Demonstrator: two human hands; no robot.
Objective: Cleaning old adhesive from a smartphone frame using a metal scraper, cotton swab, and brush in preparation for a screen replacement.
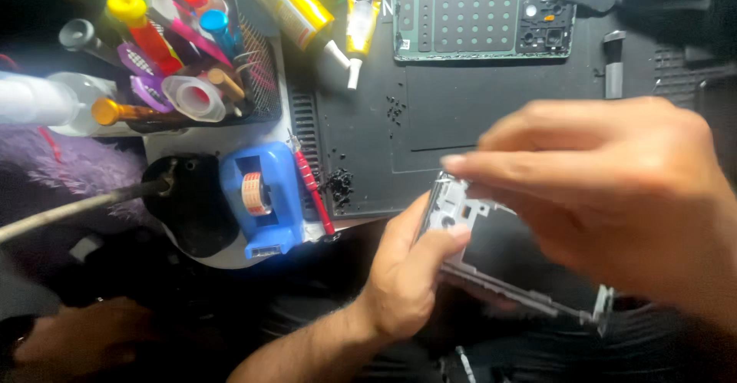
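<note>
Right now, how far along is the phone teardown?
Done: a green-framed back panel lies apart on the dark mat, with small black screws loose nearby. In hand: the left hand grips the open phone frame while the right hand works at its top corner. Left: the frame's parts remain fitted.

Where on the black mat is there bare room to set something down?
The black mat is bare between the phone back panel above and the right hand below. It is crowded leftward: loose screws, red screwdriver, tape dispenser, tool basket.
</note>
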